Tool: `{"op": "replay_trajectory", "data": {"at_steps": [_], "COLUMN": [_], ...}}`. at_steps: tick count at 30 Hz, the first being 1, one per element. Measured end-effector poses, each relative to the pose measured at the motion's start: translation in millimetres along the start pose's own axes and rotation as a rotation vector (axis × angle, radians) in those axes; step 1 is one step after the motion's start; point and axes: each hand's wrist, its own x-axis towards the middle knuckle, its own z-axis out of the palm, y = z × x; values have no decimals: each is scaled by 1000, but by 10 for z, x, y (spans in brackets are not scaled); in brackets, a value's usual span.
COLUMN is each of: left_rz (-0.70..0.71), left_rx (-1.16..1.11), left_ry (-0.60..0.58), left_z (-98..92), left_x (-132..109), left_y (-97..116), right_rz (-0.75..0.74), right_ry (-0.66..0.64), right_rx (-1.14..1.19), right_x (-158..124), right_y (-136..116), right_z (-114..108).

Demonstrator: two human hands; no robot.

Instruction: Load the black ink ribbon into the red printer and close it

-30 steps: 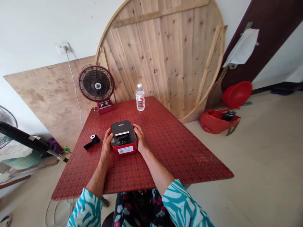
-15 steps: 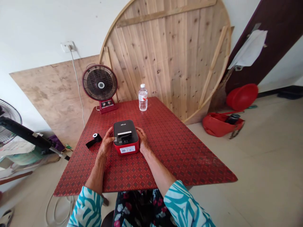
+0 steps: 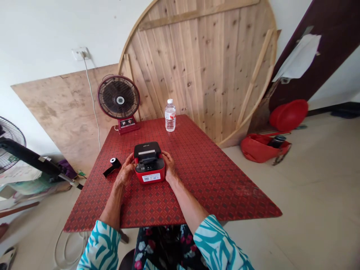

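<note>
The tabletop [image 3: 215,178] spreads to its right edge beside the box [image 3: 150,177], clamped between left fingers [image 3: 129,159] and right fingers [image 3: 168,160]

No word or number can be read for certain: on the box [image 3: 149,166], the white label [image 3: 151,177] at six o'clock shows a square code toward its nine o'clock end and print too small to make out, while the black lid [image 3: 149,149] bears a pale, blurred logo and a white strip [image 3: 146,152] with nothing legible. From the box, the bottle [image 3: 170,122] at one o'clock wears a white-and-red wrapper [image 3: 170,115], its lettering unreadable, and the fan [image 3: 120,100] at eleven o'clock has a panel [image 3: 126,123] of illegible pale marks.
</note>
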Motion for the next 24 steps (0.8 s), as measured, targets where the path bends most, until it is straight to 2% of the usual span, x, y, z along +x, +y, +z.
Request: {"op": "replay_trajectory", "data": {"at_steps": [17,24], "left_rz": [3,-23], "left_rx": [27,56], "left_ry": [-33,-5], "left_z": [53,60], "left_x": [-12,-18], "left_y": [-1,53], "right_rz": [-19,-31], "right_ry": [-29,-27], "right_rx": [-37,-60], "right_x": [11,-29], "right_y": [-12,-35], "right_z": [-31,-12]}}
